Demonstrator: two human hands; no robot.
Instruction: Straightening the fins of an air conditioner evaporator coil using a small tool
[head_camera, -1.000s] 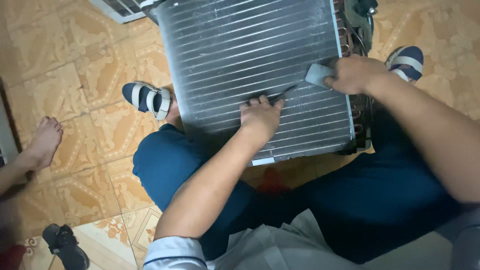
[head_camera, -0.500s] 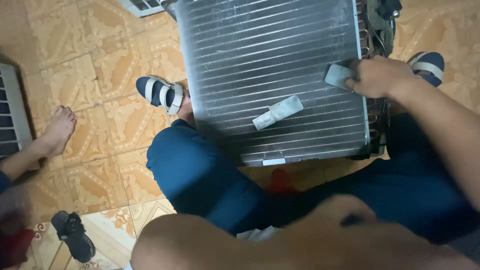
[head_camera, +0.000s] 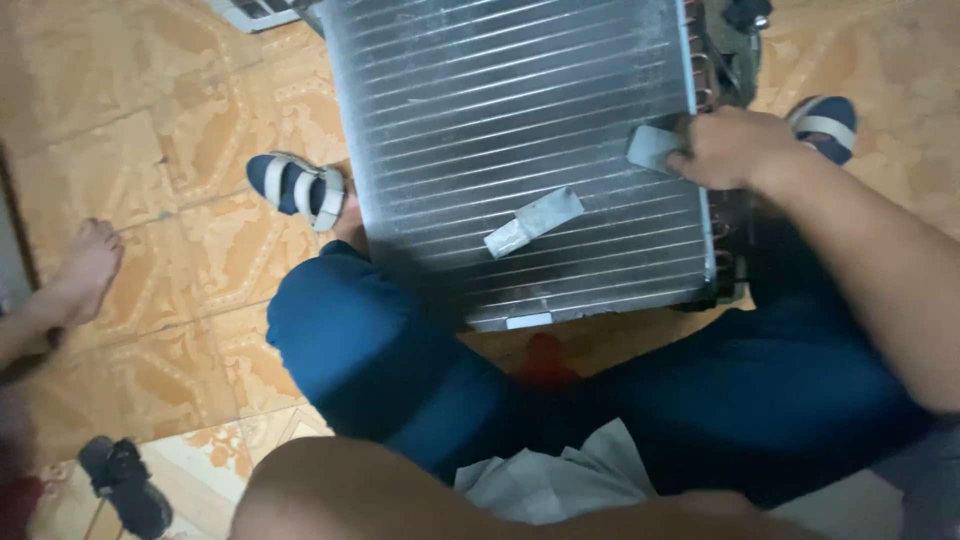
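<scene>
While the finned coil (head_camera: 520, 150) is propped against the knees, a grey pad (head_camera: 652, 148) is gripped by the right hand (head_camera: 735, 148), steadying it; the left hand is unseen

The finned coil (head_camera: 520, 150) is dull grey metal, closely ribbed – the strip (head_camera: 533, 222) lying on it looks like matt silvery tape. Floor tiles (head_camera: 170, 140) are glossy ceramic – trousers (head_camera: 370, 360) soft blue cloth.

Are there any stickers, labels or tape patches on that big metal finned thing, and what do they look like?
Grey tape strip: slanted, mid-face of the finned coil.
Grey patch: right edge, under the right hand.
Small white label: rectangular, bottom edge.
</scene>
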